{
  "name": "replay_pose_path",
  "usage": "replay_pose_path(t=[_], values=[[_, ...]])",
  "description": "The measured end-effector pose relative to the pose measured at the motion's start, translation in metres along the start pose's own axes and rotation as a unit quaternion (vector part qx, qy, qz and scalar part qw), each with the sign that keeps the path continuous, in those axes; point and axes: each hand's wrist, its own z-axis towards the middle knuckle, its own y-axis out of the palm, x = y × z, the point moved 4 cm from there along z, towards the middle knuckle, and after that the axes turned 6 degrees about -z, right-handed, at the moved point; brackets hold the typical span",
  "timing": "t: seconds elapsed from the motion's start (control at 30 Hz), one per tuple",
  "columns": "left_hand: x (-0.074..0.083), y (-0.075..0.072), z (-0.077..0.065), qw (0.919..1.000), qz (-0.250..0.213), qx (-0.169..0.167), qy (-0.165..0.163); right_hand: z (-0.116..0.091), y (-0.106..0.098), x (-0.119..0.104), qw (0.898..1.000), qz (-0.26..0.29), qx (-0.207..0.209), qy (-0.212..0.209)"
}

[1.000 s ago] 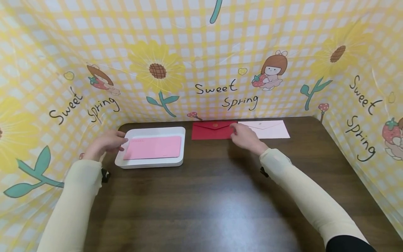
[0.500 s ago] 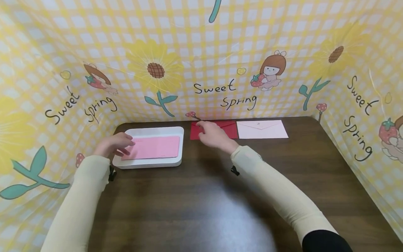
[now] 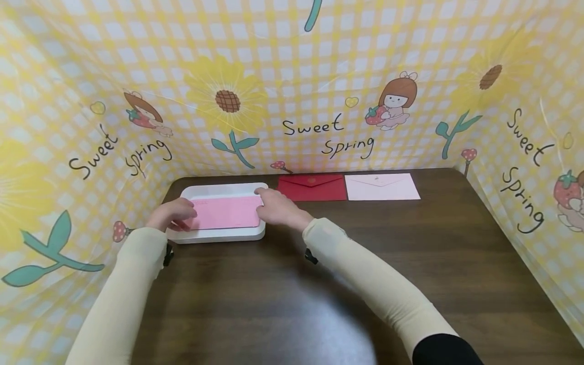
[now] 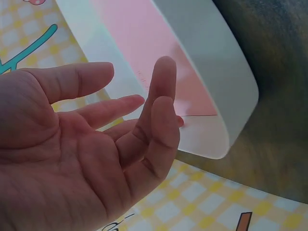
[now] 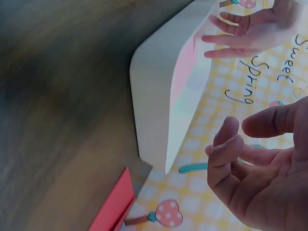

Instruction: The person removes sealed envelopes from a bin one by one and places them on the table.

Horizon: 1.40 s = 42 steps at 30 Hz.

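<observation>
A pink envelope (image 3: 228,213) lies flat in a shallow white tray (image 3: 219,236) at the far left of the table. Over the tray's left end is my left hand (image 3: 173,215), its fingers loosely bent and holding nothing in the left wrist view, where the pink envelope (image 4: 139,43) shows beyond the fingertips. At the tray's right end is my right hand (image 3: 279,209), fingers relaxed. The right wrist view shows a gap between that hand (image 5: 260,168) and the tray wall (image 5: 149,101), with nothing held.
Along the back edge lie a red envelope (image 3: 312,188) and a pale pink envelope (image 3: 382,188), side by side to the right of the tray. A yellow checked cloth (image 3: 292,91) hangs behind and at both sides of the dark wooden table (image 3: 347,284).
My right hand has moved left, across the red envelope to the tray's right end. My left hand has shifted right, from the tray's left rim to over the pink envelope's left end.
</observation>
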Motion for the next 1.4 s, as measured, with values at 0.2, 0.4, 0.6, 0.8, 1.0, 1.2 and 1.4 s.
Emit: replay_pose_path(t=[0.2, 0.4, 0.6, 0.8, 1.0, 1.2, 1.4], values=[[0.000, 0.004, -0.003, 0.9999, 0.002, -0.010, 0.004, 0.001, 0.017, -0.005, 0.999, 0.026, -0.038, 0.023], [-0.002, 0.006, 0.000, 0.9999, -0.004, -0.012, 0.007, 0.002, 0.032, -0.007, 0.992, 0.085, -0.083, 0.051], [-0.001, 0.006, 0.001, 0.9998, -0.011, -0.015, 0.004, 0.001, 0.044, -0.008, 0.989, 0.108, -0.097, 0.042], [0.001, 0.007, -0.001, 0.9996, -0.018, -0.020, 0.011, 0.002, 0.049, -0.009, 0.989, 0.107, -0.094, 0.042], [-0.004, 0.003, 0.001, 0.9997, -0.019, -0.002, 0.017, 0.004, 0.056, -0.011, 0.988, 0.109, -0.097, 0.045], [-0.011, 0.004, 0.004, 0.9998, -0.020, 0.006, 0.006, 0.007, 0.062, -0.008, 0.982, 0.135, -0.105, 0.077], [-0.014, 0.004, 0.004, 0.9997, -0.024, 0.002, 0.000, 0.009, 0.065, -0.008, 0.978, 0.144, -0.115, 0.100]])
